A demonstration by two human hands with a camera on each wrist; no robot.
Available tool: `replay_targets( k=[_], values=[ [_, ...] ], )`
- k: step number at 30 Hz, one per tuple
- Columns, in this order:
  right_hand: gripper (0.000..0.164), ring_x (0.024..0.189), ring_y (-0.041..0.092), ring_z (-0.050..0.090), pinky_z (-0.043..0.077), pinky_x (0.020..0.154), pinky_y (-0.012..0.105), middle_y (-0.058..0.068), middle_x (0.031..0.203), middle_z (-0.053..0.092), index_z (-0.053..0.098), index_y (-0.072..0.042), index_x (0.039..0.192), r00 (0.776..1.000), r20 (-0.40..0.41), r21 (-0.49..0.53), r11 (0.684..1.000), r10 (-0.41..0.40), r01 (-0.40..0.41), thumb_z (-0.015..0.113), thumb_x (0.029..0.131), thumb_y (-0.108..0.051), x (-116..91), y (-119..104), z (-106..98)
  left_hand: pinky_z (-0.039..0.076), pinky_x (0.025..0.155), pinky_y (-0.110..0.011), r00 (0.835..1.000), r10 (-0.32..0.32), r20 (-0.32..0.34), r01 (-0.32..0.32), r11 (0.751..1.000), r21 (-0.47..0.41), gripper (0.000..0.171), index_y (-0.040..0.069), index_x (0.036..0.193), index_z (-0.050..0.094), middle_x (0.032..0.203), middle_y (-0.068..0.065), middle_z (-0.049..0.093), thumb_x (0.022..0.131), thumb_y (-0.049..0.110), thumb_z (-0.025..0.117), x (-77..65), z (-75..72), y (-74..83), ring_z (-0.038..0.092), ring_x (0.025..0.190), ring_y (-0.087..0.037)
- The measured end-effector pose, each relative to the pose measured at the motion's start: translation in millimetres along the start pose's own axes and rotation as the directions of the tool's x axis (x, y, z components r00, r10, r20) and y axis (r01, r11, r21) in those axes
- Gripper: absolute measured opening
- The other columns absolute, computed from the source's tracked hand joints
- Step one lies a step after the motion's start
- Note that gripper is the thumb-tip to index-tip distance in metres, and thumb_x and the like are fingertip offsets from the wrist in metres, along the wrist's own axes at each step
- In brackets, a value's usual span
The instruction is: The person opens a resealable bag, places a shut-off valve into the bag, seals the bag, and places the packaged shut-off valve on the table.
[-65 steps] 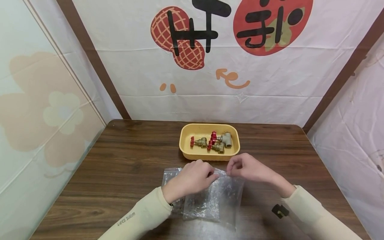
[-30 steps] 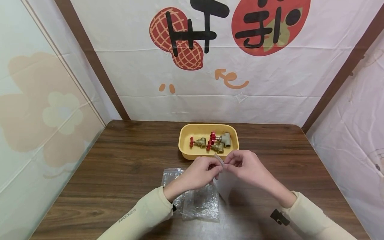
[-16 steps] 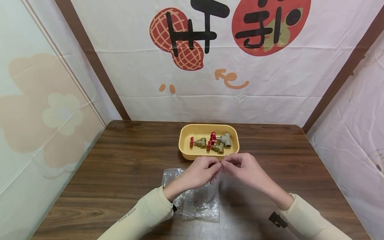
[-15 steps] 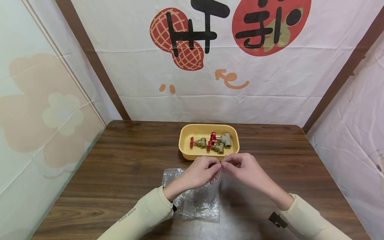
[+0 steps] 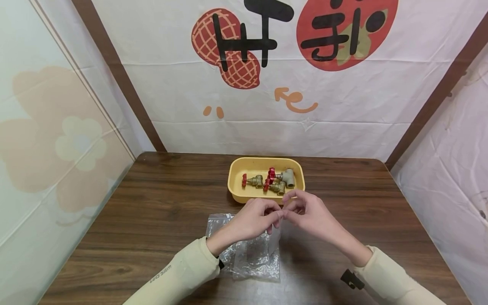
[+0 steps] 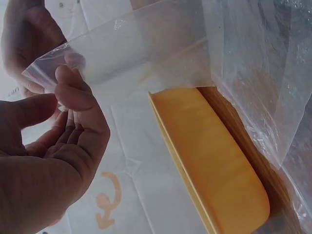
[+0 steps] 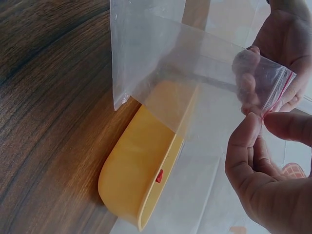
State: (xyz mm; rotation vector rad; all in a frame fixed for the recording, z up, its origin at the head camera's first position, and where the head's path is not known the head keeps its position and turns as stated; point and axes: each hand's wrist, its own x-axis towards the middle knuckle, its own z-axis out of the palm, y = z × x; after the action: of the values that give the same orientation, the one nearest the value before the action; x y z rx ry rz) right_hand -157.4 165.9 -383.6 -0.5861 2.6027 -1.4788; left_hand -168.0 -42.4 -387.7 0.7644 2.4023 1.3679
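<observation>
A clear zip-lock bag [image 7: 214,73] with a red line along its zip hangs between the two hands, seen nearly edge-on in the head view. My right hand [image 5: 312,214] pinches the zip edge at one corner between thumb and index finger. On the other side, my left hand [image 5: 251,220] holds the same edge with thumb and curled fingers, seen through the film in the right wrist view. Below them, more clear plastic bags [image 5: 255,262] lie on the table, partly covered by the left forearm. Whether the held bag's mouth is parted cannot be told.
Just beyond the hands stands a yellow tray [image 5: 238,197]. Inside are a brass valve [image 5: 255,181] with a red handwheel, another brass valve [image 5: 278,187] and a grey valve [image 5: 288,178]. The wooden table [image 5: 171,190] ends at a printed cloth wall [image 5: 267,135].
The hands, apart at first, have come together at the bag's edge, and the bag has been lifted and turned edge-on. Most recently the right hand's upper fingers have spread a little.
</observation>
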Motion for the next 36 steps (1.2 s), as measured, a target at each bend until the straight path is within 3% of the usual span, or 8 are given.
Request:
replay_targets(
  k=[6, 12, 20, 23, 29, 36],
  values=[
    [0.031, 0.072, 0.015, 0.066, 0.052, 0.064, 0.028, 0.001, 0.083, 0.074, 0.059, 0.001, 0.12, 1.0, 0.013, 0.027, 1.0, -0.006, 0.006, 0.074, 0.094, -0.002, -1.2, -1.2, -1.4, 0.046, 0.049, -0.024, 1.0, -0.003, 0.012, 0.004, 1.0, -0.025, 0.025, 0.01, 0.09, 0.072, 0.075, -0.002, 0.071, 0.108, 0.024, 0.061, 1.4, 0.5, -1.2, 0.068, 0.06, -0.023],
    [0.032, 0.079, 0.021, 0.071, 0.054, 0.07, 0.03, 0.0, 0.084, 0.075, 0.056, -0.002, 0.119, 0.999, 0.038, 0.051, 0.998, -0.025, 0.023, 0.074, 0.092, 0.0, -3.2, -3.7, -2.4, 0.05, 0.054, -0.026, 0.999, -0.017, 0.049, 0.023, 0.993, -0.119, 0.027, 0.006, 0.09, 0.071, 0.073, -0.002, 0.069, 0.108, 0.022, 0.06, 1.9, -2.2, -2.4, 0.064, 0.057, -0.015],
    [0.047, 0.081, 0.028, 0.072, 0.056, 0.072, 0.03, 0.009, 0.085, 0.075, 0.045, 0.003, 0.129, 0.999, 0.042, 0.125, 0.992, -0.015, 0.009, 0.073, 0.091, 0.005, -3.9, -4.0, -1.9, 0.051, 0.053, -0.027, 0.997, -0.038, 0.071, 0.048, 0.988, -0.145, 0.023, -0.001, 0.093, 0.069, 0.072, -0.005, 0.067, 0.108, 0.014, 0.059, 2.6, -1.9, 0.2, 0.063, 0.055, -0.015],
    [0.039, 0.078, 0.026, 0.07, 0.056, 0.068, 0.031, 0.007, 0.083, 0.073, 0.05, 0.003, 0.125, 0.998, 0.045, 0.112, 0.993, 0.031, -0.036, 0.07, 0.091, 0.004, -4.5, -3.2, -1.7, 0.049, 0.052, -0.025, 0.998, -0.041, 0.057, 0.048, 0.99, -0.129, 0.022, 0.003, 0.091, 0.069, 0.071, -0.004, 0.066, 0.107, 0.014, 0.059, 2.4, -0.8, 1.2, 0.063, 0.055, -0.015],
    [0.004, 0.065, 0.016, 0.061, 0.051, 0.056, 0.028, 0.005, 0.076, 0.068, 0.073, -0.007, 0.096, 0.993, 0.099, -0.009, 0.998, 0.063, -0.062, 0.069, 0.094, -0.007, -3.8, -3.2, -4.3, 0.05, 0.053, -0.025, 0.998, -0.037, 0.055, 0.043, 0.991, -0.125, 0.021, 0.002, 0.09, 0.068, 0.07, -0.005, 0.066, 0.107, 0.013, 0.06, 1.9, -1.4, 2.7, 0.064, 0.056, -0.017],
    [0.011, 0.062, 0.013, 0.058, 0.048, 0.054, 0.026, 0.002, 0.071, 0.065, 0.076, -0.008, 0.092, 0.984, 0.163, -0.048, 0.997, 0.066, -0.059, 0.067, 0.098, -0.011, -1.8, -5.4, -8.1, 0.054, 0.055, -0.029, 0.997, -0.033, 0.076, 0.043, 0.99, -0.135, 0.019, 0.005, 0.09, 0.069, 0.07, -0.004, 0.066, 0.105, 0.012, 0.061, 1.9, -2.8, 2.4, 0.065, 0.056, -0.016]
  ],
)
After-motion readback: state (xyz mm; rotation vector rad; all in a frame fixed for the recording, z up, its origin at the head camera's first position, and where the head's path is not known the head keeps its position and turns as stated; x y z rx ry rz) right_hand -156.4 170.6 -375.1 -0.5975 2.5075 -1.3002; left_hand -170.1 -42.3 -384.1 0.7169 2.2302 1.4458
